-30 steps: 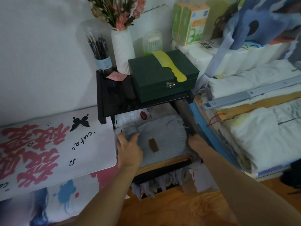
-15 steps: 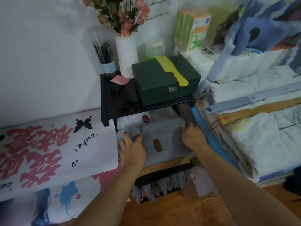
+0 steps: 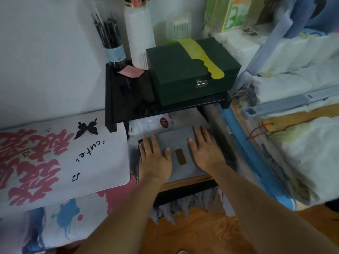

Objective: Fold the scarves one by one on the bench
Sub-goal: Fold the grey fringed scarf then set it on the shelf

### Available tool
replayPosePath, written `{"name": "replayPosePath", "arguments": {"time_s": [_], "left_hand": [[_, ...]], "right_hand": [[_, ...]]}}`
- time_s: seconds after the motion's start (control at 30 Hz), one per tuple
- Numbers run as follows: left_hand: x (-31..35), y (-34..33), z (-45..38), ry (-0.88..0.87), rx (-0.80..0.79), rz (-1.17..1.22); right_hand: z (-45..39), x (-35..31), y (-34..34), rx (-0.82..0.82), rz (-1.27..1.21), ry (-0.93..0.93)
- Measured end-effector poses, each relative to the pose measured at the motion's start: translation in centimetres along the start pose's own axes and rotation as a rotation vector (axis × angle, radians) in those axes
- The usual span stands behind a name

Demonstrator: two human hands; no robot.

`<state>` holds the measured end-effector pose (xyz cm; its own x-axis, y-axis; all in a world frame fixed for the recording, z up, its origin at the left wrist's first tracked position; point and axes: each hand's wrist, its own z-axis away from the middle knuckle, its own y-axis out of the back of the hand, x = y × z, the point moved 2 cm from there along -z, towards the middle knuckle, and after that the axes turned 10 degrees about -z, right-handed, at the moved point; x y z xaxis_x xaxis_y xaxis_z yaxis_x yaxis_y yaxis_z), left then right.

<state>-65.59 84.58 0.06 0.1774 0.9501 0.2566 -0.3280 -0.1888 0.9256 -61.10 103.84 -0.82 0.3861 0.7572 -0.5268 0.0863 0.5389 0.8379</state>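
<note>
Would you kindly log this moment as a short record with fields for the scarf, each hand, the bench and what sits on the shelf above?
scarf: grey scarf, folded flat, brown label facing up
left hand: left hand flat on the scarf, fingers straight
right hand: right hand flat on the scarf, fingers straight
bench: wooden bench edge shows under the scarf
shelf: black shelf bears green box, yellow comb, white vase

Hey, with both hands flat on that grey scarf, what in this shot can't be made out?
Head view, the only one:
- Grey scarf: how many layers it has, hidden under the left hand and right hand.
- Flowers in the white vase: cut off by the top edge.
- Brown label: its print is too small to read.
</note>
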Motion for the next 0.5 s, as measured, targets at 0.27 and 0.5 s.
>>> {"name": "replayPosePath", "arguments": {"time_s": [0.27,0.5], "left_hand": [[-2.3,2.9,2.1,-0.005,-0.025,0.013],[-8.3,6.9,8.1,0.047,0.077,0.144]], "right_hand": [[4.0,-3.1,3.5,0.161,0.114,0.026],[11.5,-14.1,1.2,0.287,-0.034,0.575]]}}
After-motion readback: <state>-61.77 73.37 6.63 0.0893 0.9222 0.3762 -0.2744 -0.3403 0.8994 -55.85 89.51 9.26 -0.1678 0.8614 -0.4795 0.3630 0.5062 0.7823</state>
